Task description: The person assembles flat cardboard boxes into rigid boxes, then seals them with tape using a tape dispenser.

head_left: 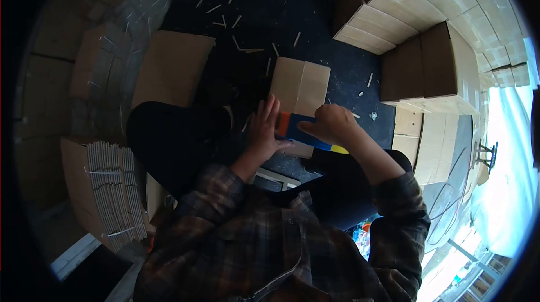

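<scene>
A closed cardboard box [300,84] lies on the dark floor between the person's knees. Across its near part is a blue tool [306,130] with an orange end at the left and a yellow end at the right. My right hand [332,126] is wrapped round the blue tool from above. Beside the orange end, my left hand [264,130] rests at the box's left edge, its fingers stretched out and thumb apart. What lies under the tool is hidden.
Stacked boxes [422,66] stand at the right and along the back. Thin strips [237,21] are scattered over the dark floor [315,26]. A bundle of flat cardboard [112,189] stands at the left, below a brown cardboard piece [171,68].
</scene>
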Tool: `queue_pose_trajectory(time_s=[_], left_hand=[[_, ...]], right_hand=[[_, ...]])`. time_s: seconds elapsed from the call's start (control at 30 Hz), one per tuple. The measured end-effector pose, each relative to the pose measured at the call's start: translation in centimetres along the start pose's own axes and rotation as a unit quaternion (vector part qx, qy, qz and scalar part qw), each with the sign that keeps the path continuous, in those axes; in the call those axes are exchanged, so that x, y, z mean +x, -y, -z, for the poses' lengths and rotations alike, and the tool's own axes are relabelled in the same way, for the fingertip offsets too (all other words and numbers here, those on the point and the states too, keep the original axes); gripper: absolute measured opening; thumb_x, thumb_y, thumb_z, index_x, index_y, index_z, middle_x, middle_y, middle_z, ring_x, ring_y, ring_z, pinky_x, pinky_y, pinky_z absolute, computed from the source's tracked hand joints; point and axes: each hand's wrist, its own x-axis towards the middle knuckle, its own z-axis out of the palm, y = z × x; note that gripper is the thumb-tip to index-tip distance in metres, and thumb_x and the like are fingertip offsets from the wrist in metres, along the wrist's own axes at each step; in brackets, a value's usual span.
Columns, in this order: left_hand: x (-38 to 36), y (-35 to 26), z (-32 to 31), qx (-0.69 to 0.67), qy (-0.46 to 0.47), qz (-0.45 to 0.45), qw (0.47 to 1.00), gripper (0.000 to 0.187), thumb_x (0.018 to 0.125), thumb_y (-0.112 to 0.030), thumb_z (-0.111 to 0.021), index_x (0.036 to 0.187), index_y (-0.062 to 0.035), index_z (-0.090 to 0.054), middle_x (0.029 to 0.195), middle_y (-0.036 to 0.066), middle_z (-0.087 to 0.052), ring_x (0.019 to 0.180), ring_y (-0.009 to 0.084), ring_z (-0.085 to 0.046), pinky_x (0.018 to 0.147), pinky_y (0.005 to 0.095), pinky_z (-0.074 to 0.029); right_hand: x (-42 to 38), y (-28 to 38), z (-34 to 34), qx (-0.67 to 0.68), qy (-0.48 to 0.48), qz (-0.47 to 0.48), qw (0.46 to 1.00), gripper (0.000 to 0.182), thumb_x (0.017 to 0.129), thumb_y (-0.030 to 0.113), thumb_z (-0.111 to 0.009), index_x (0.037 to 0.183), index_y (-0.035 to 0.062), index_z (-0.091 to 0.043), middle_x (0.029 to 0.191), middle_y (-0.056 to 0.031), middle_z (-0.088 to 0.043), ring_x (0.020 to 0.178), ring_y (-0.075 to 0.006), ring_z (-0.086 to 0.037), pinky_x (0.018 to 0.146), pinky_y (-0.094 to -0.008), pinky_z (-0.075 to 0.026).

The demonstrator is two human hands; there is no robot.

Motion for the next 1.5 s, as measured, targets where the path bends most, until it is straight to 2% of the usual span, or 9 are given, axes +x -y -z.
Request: queue_pose_trajectory(time_s=[0.27, 0.47, 0.53, 0.73, 1.0, 1.07, 1.27, 1.4, 1.5], left_hand=[[0.2, -0.2, 0.2, 0.042, 0.001, 0.03, 0.999, 0.131, 0.05, -0.038, -0.09, 0.151, -0.0149, -0.01, 0.159, 0.004, -0.006, 0.145, 0.0379, -0.007, 0.108, 0.0692, -0.011], [0.3, -0.3, 0.2, 0.048, -0.005, 0.017, 0.999, 0.131, 0.049, -0.038, -0.09, 0.151, -0.0136, -0.012, 0.159, 0.004, -0.008, 0.144, 0.0396, -0.008, 0.107, 0.0701, -0.013], [0.2, -0.2, 0.2, 0.051, -0.003, 0.017, 0.999, 0.131, 0.048, -0.039, -0.09, 0.151, -0.0132, -0.013, 0.159, 0.005, -0.008, 0.144, 0.0401, -0.008, 0.107, 0.0698, -0.014], [0.3, 0.1, -0.1, 0.057, -0.009, 0.005, 0.998, 0.132, 0.047, -0.04, -0.09, 0.151, -0.0123, -0.013, 0.159, 0.006, -0.009, 0.144, 0.0414, -0.009, 0.107, 0.0675, -0.016], [0.4, -0.2, 0.1, 0.049, -0.008, 0.01, 0.999, 0.13, 0.049, -0.038, -0.089, 0.151, -0.0103, -0.013, 0.158, 0.008, -0.009, 0.143, 0.0421, -0.009, 0.108, 0.0651, -0.017], [0.4, -0.3, 0.1, 0.018, -0.014, -0.007, 1.0, 0.129, 0.05, -0.033, -0.09, 0.151, -0.0093, -0.013, 0.158, 0.01, -0.009, 0.143, 0.0431, -0.01, 0.111, 0.0597, -0.02], [0.5, -0.6, 0.3, -0.044, -0.015, -0.02, 0.999, 0.127, 0.052, -0.024, -0.091, 0.15, -0.0081, -0.012, 0.157, 0.014, -0.008, 0.143, 0.0383, -0.016, 0.115, 0.0457, -0.026], [0.4, -0.5, 0.1, -0.106, -0.041, -0.005, 0.994, 0.126, 0.052, -0.024, -0.092, 0.149, -0.0062, -0.013, 0.157, 0.017, -0.006, 0.143, 0.0366, -0.015, 0.115, 0.0445, -0.026], [0.3, 0.7, -0.5, -0.141, -0.095, 0.0, 0.985, 0.119, 0.056, -0.02, -0.09, 0.148, -0.0046, -0.017, 0.154, 0.017, -0.02, 0.14, 0.0331, -0.026, 0.113, 0.0419, -0.029]], right_hand=[[-4.2, -7.5, 0.8, 0.197, 0.055, -0.021, 0.979, 0.046, 0.083, 0.044, -0.071, 0.102, 0.0032, -0.07, 0.087, -0.0141, -0.07, 0.077, -0.0207, -0.068, 0.07, -0.0315, -0.054], [-7.5, -17.3, -2.8, 0.224, -0.027, -0.03, 0.974, 0.042, 0.082, 0.038, -0.074, 0.102, 0.0011, -0.07, 0.087, -0.0136, -0.07, 0.077, -0.022, -0.068, 0.069, -0.0328, -0.054], [-6.5, -18.1, -4.1, 0.198, 0.009, -0.11, 0.974, 0.045, 0.08, 0.046, -0.072, 0.097, 0.0051, -0.071, 0.083, -0.0124, -0.069, 0.08, -0.0212, -0.068, 0.075, -0.0329, -0.052], [-2.3, -16.8, -6.5, 0.138, 0.03, -0.107, 0.984, 0.056, 0.079, 0.059, -0.063, 0.094, 0.0053, -0.07, 0.089, -0.0138, -0.069, 0.089, -0.0279, -0.067, 0.081, -0.0387, -0.051], [2.1, -12.2, -6.8, 0.098, 0.049, -0.08, 0.991, 0.054, 0.083, 0.056, -0.061, 0.098, 0.0051, -0.07, 0.095, -0.0145, -0.069, 0.094, -0.0281, -0.067, 0.083, -0.0378, -0.051], [2.6, -11.1, -5.7, 0.089, 0.062, -0.083, 0.991, 0.053, 0.083, 0.055, -0.061, 0.1, 0.0048, -0.07, 0.098, -0.0147, -0.068, 0.094, -0.028, -0.066, 0.082, -0.037, -0.051], [3.9, -7.6, -3.2, 0.04, 0.097, -0.099, 0.99, 0.042, 0.086, 0.042, -0.061, 0.106, 0.0052, -0.069, 0.107, -0.0144, -0.068, 0.097, -0.0292, -0.067, 0.08, -0.0369, -0.053], [5.7, -5.4, -7.8, -0.067, 0.011, -0.048, 0.997, 0.031, 0.089, 0.025, -0.052, 0.105, 0.0052, -0.068, 0.103, -0.0137, -0.069, 0.096, -0.0303, -0.068, 0.076, -0.0399, -0.055], [6.6, -5.3, -11.3, -0.031, -0.025, -0.102, 0.994, 0.033, 0.092, 0.021, -0.048, 0.118, 0.0041, -0.058, 0.101, -0.0146, -0.069, 0.092, -0.0299, -0.069, 0.074, -0.0422, -0.055]])
